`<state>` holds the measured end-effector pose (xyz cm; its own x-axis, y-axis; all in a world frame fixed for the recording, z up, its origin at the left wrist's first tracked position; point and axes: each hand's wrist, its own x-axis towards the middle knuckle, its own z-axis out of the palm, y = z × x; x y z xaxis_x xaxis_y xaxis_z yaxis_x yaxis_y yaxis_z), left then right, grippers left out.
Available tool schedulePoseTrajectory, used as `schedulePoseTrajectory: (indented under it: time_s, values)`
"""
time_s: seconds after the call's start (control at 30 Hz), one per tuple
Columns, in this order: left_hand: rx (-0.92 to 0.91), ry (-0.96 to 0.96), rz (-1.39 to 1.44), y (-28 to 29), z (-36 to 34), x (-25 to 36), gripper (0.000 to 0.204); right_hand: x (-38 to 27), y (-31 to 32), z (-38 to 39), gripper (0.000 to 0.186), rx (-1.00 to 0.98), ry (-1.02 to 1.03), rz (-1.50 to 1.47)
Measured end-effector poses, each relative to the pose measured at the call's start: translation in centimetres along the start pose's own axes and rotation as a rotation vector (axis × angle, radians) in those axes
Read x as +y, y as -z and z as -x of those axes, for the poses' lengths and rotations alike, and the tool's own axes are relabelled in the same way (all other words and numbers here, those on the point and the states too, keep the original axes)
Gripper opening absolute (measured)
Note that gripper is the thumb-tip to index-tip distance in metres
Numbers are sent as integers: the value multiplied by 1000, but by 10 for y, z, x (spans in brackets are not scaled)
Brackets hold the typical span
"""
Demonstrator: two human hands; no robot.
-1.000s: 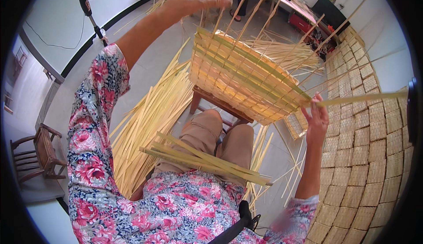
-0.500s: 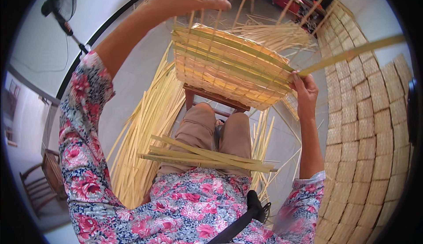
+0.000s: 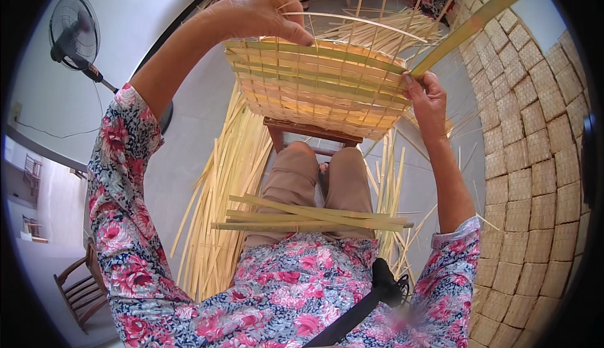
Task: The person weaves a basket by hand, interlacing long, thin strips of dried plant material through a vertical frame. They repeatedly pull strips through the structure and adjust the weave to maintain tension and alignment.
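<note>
A half-woven bamboo basket point(image 3: 314, 96), with green and pale bands and upright stakes, rests tilted on a wooden stool point(image 3: 274, 128). My left hand point(image 3: 270, 15) is raised over its left top, fingers curled beside the stakes and a thin pale strip point(image 3: 358, 18); what they grip is unclear. At the basket's right corner, my right hand point(image 3: 428, 99) pinches a long wide green strip point(image 3: 478, 21), which sticks out up to the right. Several loose flat strips point(image 3: 314, 216) lie across my lap.
Long split strips point(image 3: 214, 178) are piled left of the stool, more point(image 3: 390, 21) lie behind it. Woven squares point(image 3: 528, 159) cover the right side. A fan point(image 3: 72, 33) stands at left near a wooden chair point(image 3: 82, 285); a table with red items is at the back.
The basket and my right hand appear higher in view. The green strip now angles more steeply upward. My left hand's fingers have curled lower, toward the basket's top band.
</note>
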<state>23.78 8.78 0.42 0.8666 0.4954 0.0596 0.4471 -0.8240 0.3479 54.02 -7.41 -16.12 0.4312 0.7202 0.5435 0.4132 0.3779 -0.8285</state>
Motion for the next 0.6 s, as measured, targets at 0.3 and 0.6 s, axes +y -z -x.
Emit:
schedulePoseTrajectory:
  time_s: [0.3,0.6]
  values:
    - [112,-113,129,-32,-24,13,60,0,3,12,16,12,-18,11]
    - [-35,-308,199,-24,-44,54,34,-9,-7,11,15,58,-27,45]
